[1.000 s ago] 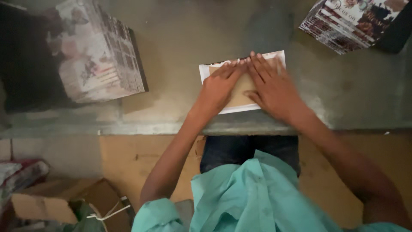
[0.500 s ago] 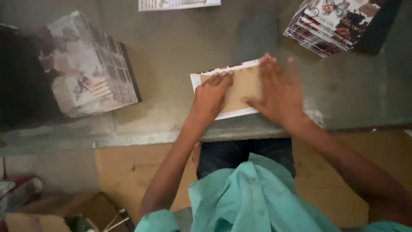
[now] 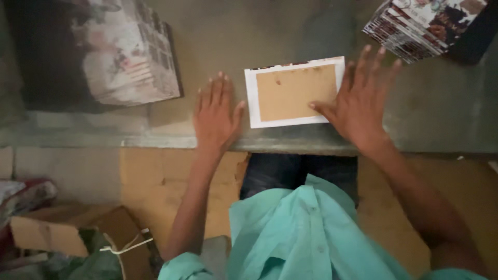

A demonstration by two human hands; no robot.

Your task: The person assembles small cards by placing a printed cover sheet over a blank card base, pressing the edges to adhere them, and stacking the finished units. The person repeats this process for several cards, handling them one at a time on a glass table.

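Note:
A flat white sheet with a brown cardboard panel on it (image 3: 294, 92) lies on the grey table top (image 3: 233, 41) near its front edge. My left hand (image 3: 216, 115) rests flat and open on the table just left of the sheet, fingers spread, holding nothing. My right hand (image 3: 360, 101) lies open to the right of the sheet, its thumb touching the brown panel's right edge.
A stack of printed booklets (image 3: 423, 23) sits at the table's far right corner. A large bundle of printed sheets (image 3: 129, 54) stands at the left. Below the table edge are brown floor cardboard (image 3: 155, 181) and an open carton (image 3: 62, 233).
Both hands have slid off the brown panel to either side; the left hand moved left onto bare table, the right hand moved right. The sheet now lies uncovered.

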